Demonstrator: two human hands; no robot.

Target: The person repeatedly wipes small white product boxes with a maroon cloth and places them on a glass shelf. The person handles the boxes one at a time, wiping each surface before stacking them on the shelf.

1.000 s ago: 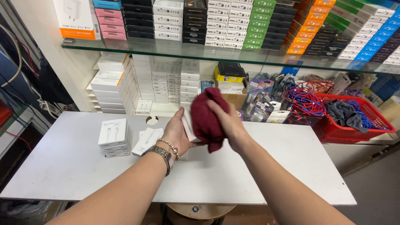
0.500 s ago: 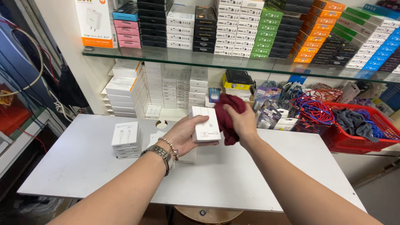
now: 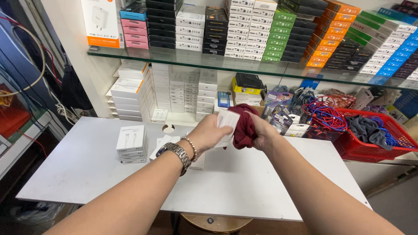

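My left hand [image 3: 212, 130] grips the small white box [image 3: 227, 124] above the table's [image 3: 78, 174] back edge while my right hand [image 3: 260, 130] presses the dark red cloth [image 3: 243, 126] against it, wiping under way, stacked boxes [image 3: 130, 143] untouched.

Bright, even light from overhead, I'd say — my arms throw only soft, faint shadows on the table [image 3: 87, 174]. The white top glares a little without washing out. The glass shelf [image 3: 244, 69] carries a pale sheen along its edge. The middle is sharp; the hands look slightly smeared, perhaps from motion. Straight lines bow toward the corners — wide-lens distortion. The left edge sits darker.
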